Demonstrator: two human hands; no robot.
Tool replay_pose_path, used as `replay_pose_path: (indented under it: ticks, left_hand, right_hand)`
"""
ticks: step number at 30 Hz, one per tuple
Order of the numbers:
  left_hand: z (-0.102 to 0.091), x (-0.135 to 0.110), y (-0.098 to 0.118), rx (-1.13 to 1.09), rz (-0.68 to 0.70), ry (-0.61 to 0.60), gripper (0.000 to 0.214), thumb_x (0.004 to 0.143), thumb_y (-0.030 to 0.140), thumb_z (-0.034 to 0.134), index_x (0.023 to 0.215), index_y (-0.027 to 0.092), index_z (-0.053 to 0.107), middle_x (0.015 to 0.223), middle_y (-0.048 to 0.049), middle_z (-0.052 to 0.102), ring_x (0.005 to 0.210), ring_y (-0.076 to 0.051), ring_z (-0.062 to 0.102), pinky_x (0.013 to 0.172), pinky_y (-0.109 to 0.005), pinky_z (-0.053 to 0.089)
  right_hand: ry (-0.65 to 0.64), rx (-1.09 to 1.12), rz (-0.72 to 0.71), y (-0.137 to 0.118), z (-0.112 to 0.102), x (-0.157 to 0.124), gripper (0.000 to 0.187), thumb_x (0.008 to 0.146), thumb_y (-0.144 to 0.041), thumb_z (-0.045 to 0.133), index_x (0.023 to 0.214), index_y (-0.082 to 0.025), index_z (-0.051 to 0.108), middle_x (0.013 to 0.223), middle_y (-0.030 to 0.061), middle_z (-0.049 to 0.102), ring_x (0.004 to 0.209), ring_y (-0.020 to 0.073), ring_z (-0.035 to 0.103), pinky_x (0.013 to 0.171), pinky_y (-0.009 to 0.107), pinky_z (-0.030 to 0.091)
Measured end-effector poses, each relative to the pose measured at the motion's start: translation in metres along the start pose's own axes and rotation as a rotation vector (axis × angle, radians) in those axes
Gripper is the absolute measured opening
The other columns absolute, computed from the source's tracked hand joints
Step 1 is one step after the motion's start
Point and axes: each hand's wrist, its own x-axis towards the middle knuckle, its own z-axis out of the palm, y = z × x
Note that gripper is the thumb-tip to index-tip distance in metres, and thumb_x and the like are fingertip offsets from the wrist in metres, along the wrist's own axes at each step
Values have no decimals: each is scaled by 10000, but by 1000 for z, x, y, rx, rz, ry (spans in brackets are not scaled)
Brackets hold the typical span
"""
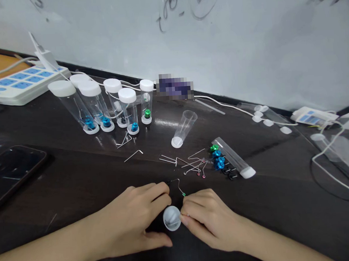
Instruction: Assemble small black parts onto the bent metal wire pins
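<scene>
A small white round container (172, 218), seen from above, stands between my hands with thin metal pieces inside. My left hand (135, 217) is beside it, fingers bent and thumb spread apart, with nothing visible gripped. With thumb and forefinger pinched at the container's right rim, my right hand (211, 219) holds a thin metal rod that reaches inside; its exact kind is unclear. Just beyond lies a bent wire with a green tip (183, 194). Farther off are several wires with pink ring ends (198, 173), blue knobbed metal parts (218, 161) and a green one (214, 147).
Several capped clear tubes (128, 109) stand at the back left. An open tube (186, 124) and a lying tube (232, 156) are ahead. L-shaped hex keys (134, 155), loose white caps (268, 122), a phone (14, 171), a power strip (21, 86) and cables surround them.
</scene>
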Motion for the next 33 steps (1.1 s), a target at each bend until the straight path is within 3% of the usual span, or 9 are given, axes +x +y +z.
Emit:
replay_pose_path:
  ticks: [4, 9, 13, 18, 23, 29, 33]
  left_hand:
    - [-7, -1, -6, -53, 30, 43, 402, 760, 549, 605, 921, 184, 554, 815, -28, 598, 665, -178, 571, 558, -276, 442]
    - [-13, 0, -19, -111, -8, 182, 112, 861, 265, 486, 814, 175, 534, 668, 7, 555, 565, -131, 515, 542, -260, 400]
    - [-16, 3, -24, -101, -61, 259, 114, 867, 150, 457, 779, 183, 521, 659, 21, 537, 558, -105, 497, 536, -231, 382]
    - [-11, 0, -21, -101, 91, 121, 60, 896, 224, 498, 887, 186, 544, 710, 21, 579, 598, -119, 552, 555, -251, 393]
    - [0, -1, -10, -39, 74, -41, 408, 807, 538, 605, 1042, 212, 540, 817, 18, 628, 670, -165, 610, 564, -285, 415]
    - [7, 1, 0, 35, 32, -95, 202, 889, 387, 549, 1001, 220, 538, 865, 14, 619, 685, -168, 606, 563, -284, 407]
    - [8, 0, 1, 31, 31, -89, 179, 880, 362, 560, 987, 221, 527, 870, 19, 614, 675, -161, 598, 558, -282, 395]
  right_hand:
    - [7, 63, 57, 0, -2, -1, 235, 974, -220, 372, 787, -178, 507, 693, -5, 526, 603, 131, 465, 606, 277, 338]
    - [41, 136, 103, -1, -3, -1, 218, 974, -208, 381, 786, -183, 488, 676, -21, 505, 592, 119, 467, 607, 266, 339]
    - [101, 157, 72, -1, -2, 0, 171, 931, -164, 429, 771, -181, 488, 657, -31, 458, 562, 110, 421, 564, 262, 320]
    - [229, 205, -3, 0, 0, -2, 100, 921, -129, 473, 883, -161, 561, 704, -8, 529, 600, 115, 478, 577, 259, 363]
    - [286, 269, -71, 2, 0, -3, 131, 949, -116, 474, 948, -146, 602, 813, 42, 621, 703, 136, 569, 629, 263, 440]
    - [320, 238, -75, 3, -1, -3, 134, 949, -149, 513, 961, -148, 647, 846, 47, 620, 713, 135, 585, 623, 259, 467]
    - [301, 245, -67, 3, -2, -3, 139, 953, -170, 518, 940, -154, 656, 824, 41, 625, 703, 135, 587, 623, 262, 464]
